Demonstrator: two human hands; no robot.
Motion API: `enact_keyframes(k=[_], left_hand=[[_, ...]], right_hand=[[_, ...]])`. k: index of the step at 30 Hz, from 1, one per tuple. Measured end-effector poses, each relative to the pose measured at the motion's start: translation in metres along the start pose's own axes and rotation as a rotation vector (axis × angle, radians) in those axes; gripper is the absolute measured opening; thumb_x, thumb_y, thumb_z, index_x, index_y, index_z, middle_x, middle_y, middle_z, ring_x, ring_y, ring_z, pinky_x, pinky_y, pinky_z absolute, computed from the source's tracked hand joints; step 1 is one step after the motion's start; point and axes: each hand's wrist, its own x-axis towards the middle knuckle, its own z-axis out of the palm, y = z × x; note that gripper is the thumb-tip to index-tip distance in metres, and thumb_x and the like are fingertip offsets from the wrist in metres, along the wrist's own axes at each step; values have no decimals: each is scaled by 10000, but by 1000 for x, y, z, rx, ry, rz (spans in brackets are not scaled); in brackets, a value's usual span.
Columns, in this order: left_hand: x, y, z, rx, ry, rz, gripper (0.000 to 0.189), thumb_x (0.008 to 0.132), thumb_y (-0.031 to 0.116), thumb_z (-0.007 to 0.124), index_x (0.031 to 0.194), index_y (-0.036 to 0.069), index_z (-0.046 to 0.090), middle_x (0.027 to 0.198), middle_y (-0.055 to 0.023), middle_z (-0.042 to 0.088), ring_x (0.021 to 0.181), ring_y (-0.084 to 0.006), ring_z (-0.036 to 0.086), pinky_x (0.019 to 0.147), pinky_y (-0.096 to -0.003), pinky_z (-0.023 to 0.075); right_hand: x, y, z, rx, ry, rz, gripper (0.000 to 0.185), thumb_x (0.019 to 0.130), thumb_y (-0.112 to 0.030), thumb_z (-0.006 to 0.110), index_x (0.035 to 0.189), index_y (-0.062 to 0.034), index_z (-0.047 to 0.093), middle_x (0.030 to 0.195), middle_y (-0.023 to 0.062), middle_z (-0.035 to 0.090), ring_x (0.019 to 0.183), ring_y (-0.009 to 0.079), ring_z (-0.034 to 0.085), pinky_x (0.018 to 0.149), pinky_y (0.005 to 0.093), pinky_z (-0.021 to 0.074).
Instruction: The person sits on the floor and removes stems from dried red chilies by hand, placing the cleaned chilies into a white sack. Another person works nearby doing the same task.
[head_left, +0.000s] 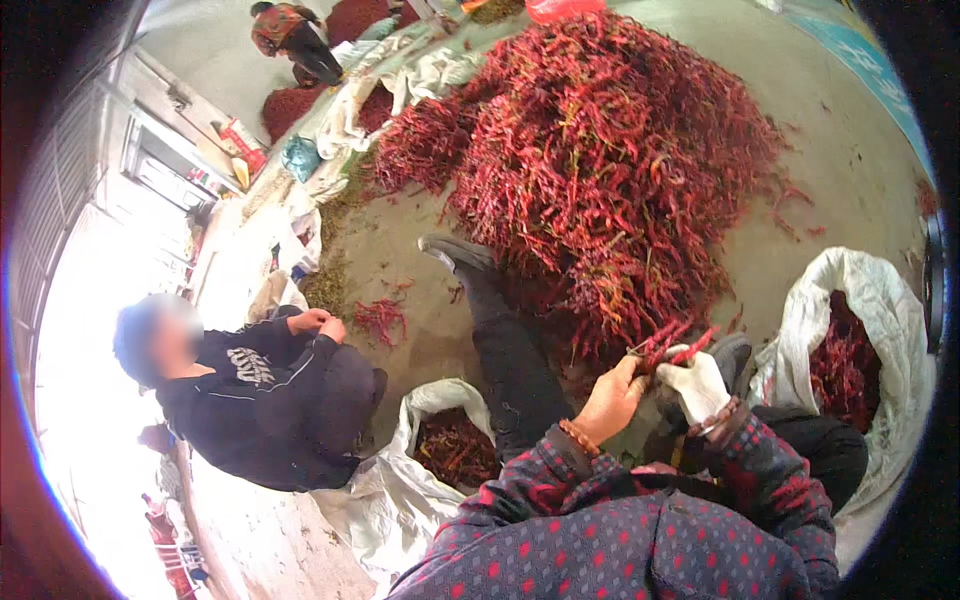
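My bare left hand (611, 397) pinches the stem end of a small bunch of red chili peppers (664, 341). Close against it, my right hand (697, 386) wears a white glove and grips a red chili pepper (699, 346) from the bunch. The fingers of both hands nearly meet, so some of the stems are hidden. Just beyond them rises a large heap of red chili peppers (600, 157), and my outstretched leg (514, 360) lies along its left side.
An open white woven sack (892, 300) with chilies stands at my right, another white sack (409, 405) at my left. A seated person in black (262, 405) is to the left. Farther off, someone bends (296, 41) near smaller red piles (289, 109). Loose chilies (381, 321) lie on the floor.
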Motion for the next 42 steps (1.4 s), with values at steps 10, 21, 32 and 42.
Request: enact_keyframes(k=[10,21,32,42], left_hand=[[-8,-37,28,-572,-29,-47,125,879,120,475,946,16,498,767,16,508,703,-59,433,623,-212,383],[-22,41,6,-459,-288,393,134,853,169,508,894,45,538,730,-9,542,676,-114,504,588,-265,426],[-7,16,-2,-542,21,-137,117,874,125,450,838,42,525,610,-9,481,529,-91,441,485,-225,366],[-50,-5,51,-304,-235,-173,161,878,113,466,1003,18,502,813,8,533,756,-65,447,674,-220,399]], right_hand=[[-1,15,-2,414,34,176,61,798,-78,555,782,-22,573,655,11,552,525,103,498,452,241,389],[1,24,-30,285,10,126,102,825,-116,520,735,-66,518,655,16,511,538,106,471,463,234,365],[-25,-26,-24,312,-169,-81,198,760,-105,595,940,-41,544,743,15,549,609,83,485,551,234,408],[-63,31,-33,9,90,-78,84,735,-42,626,806,1,615,712,3,589,641,77,524,583,224,424]])
